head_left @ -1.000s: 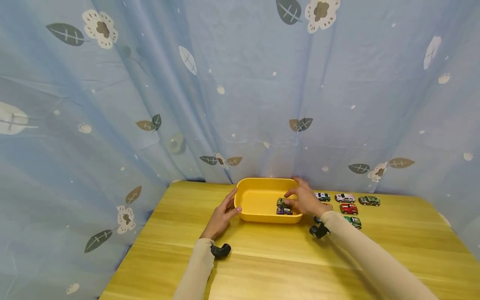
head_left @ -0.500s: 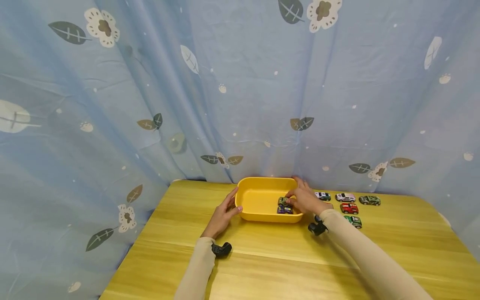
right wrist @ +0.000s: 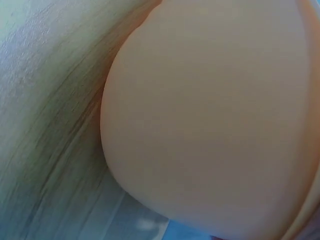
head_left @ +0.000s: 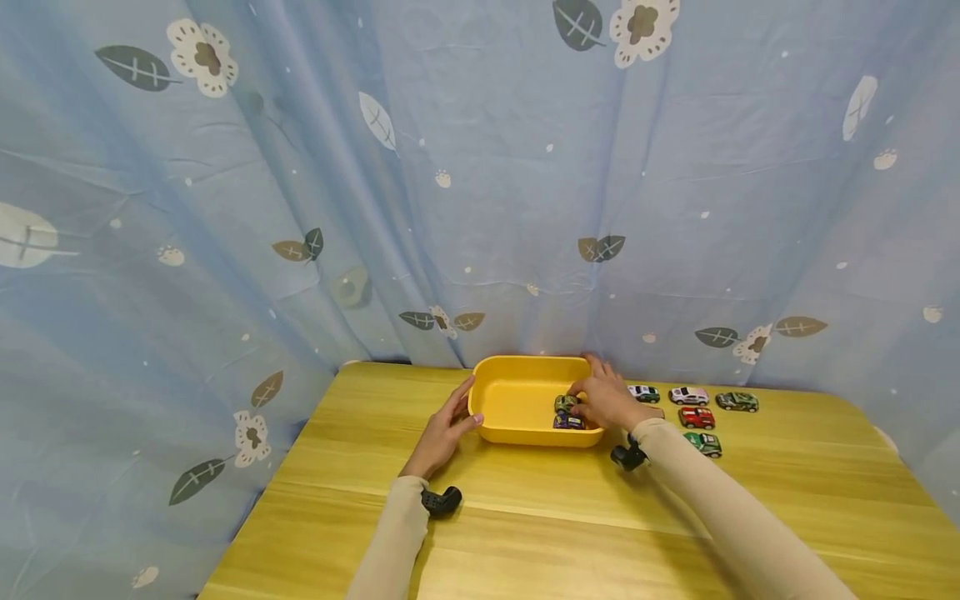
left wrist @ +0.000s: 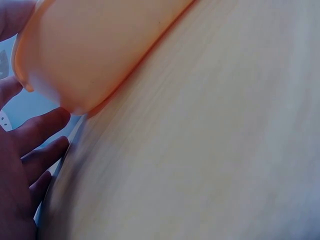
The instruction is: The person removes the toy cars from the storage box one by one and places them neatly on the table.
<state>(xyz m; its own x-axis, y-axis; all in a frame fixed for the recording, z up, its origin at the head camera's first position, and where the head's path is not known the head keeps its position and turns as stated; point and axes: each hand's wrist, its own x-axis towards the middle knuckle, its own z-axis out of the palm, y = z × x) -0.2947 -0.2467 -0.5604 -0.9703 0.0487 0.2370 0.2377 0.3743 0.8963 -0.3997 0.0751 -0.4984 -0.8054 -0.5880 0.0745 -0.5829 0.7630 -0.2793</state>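
Observation:
A yellow plastic bin (head_left: 517,437) stands near the back of the table. My left hand (head_left: 441,437) holds its left end, thumb at the front corner and fingers along the outside. The left wrist view shows the bin's wall (left wrist: 105,50) beside the fingers. My right hand (head_left: 611,402) reaches over the right end and pinches a green toy car (head_left: 564,403) between thumb and index finger, low inside the bin. A purple toy car (head_left: 567,422) lies just in front of it. The bin's outside (right wrist: 205,120) fills most of the right wrist view; no right fingers show there.
Right of the bin, several toy cars stand on the wooden table (head_left: 525,517): a white and black one (head_left: 644,393), a white and pink one (head_left: 688,396), a camouflage one (head_left: 737,402), a red one (head_left: 697,417) and a green one (head_left: 703,443). A blue patterned curtain (head_left: 495,208) hangs behind.
My right hand has shifted slightly in the bin, its thumb and finger staying at the green car. The left hand and bin stay in place.

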